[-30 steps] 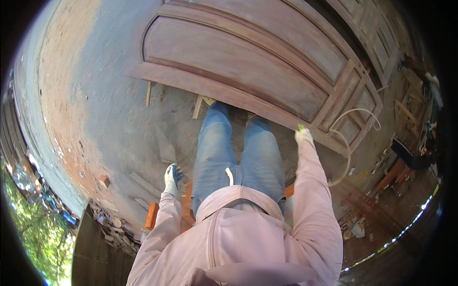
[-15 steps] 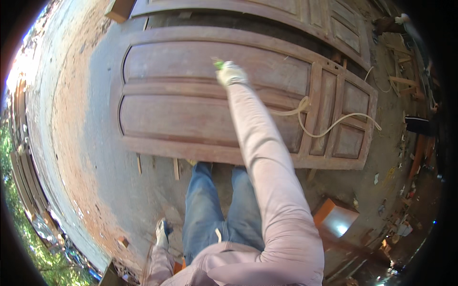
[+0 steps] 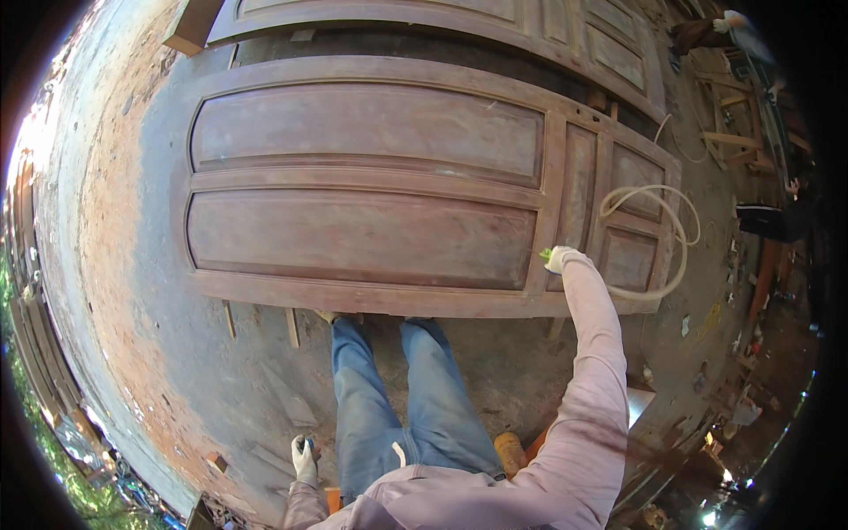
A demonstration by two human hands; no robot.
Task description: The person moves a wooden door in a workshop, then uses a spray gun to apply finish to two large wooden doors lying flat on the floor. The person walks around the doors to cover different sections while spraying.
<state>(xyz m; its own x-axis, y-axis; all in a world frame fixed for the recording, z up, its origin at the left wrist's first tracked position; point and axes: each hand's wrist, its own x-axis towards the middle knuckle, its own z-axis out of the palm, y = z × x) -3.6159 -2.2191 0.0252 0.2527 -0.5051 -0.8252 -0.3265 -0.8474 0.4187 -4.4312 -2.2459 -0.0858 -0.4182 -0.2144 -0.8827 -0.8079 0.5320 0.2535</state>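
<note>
A brown panelled wooden door (image 3: 380, 177) lies flat in front of me. My right hand (image 3: 564, 258), in a pale glove, is closed around a small green hose nozzle (image 3: 545, 254), over the door's near side by a cross rail. A pale flexible hose (image 3: 685, 256) loops over the door's right end and runs back behind my right forearm. Down at my left side, my gloved left hand (image 3: 303, 461) is curled beside a dark patch; whether that is an object or part of the glove is unclear.
A second panelled door (image 3: 609, 53) lies beyond the first. Wooden sticks (image 3: 292, 327) poke out under the near edge. A wooden block (image 3: 190, 26) is at the far left. At far right are timber frames (image 3: 733, 106) and another person's hand (image 3: 731, 21).
My right hand has swung right and toward me, from the far panel to the near side, carrying the nozzle. The hose has shifted right into a wider loop. My left hand is slightly lower.
</note>
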